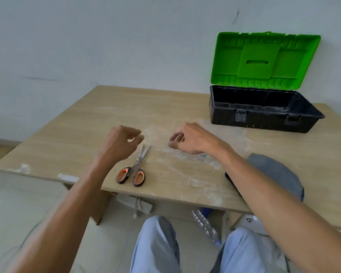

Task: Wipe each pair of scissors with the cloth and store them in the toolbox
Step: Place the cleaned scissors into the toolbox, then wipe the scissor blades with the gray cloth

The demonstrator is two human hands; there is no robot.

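Pale wooden table [77, 125] with open toolbox [264, 115] against white wall [106, 36]

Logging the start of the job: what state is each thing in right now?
Scissors: flat on table, blades slightly apart, untouched.
Toolbox: open, looks empty.
Cloth: on table, partly hidden.
Left hand: loosely curled, holding nothing.
Right hand: loosely curled, nothing visibly held.

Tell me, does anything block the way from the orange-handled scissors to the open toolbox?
Nothing lying on the table does; only the person's right hand hangs above the stretch between the scissors and the toolbox.
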